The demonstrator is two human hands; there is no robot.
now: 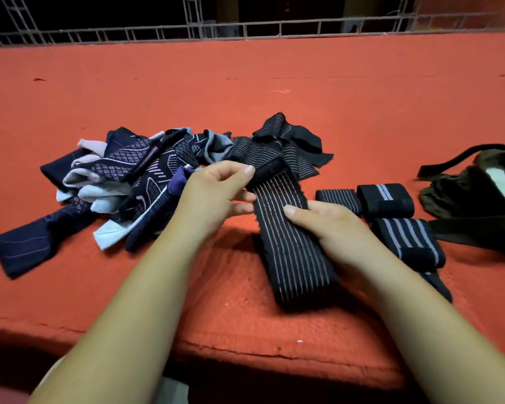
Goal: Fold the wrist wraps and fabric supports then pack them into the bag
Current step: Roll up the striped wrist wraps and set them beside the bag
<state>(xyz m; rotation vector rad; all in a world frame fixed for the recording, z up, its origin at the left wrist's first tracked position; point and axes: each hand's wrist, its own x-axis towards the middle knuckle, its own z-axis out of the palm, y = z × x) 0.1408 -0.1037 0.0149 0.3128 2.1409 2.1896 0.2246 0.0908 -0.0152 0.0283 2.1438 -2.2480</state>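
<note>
Red felt-like cloth covers the tabletop, where a black striped wrist wrap stretches toward the front edge, its far end pinched by the left hand and its middle gripped between thumb and fingers of the right hand. It looks light, soft and stretchy and would probably flop, so the stiffer fastening end seems the best hold. No brand or writing is readable.

striped wrap: outstretched, far end rolled | folded wraps: beside | bag: right
</note>
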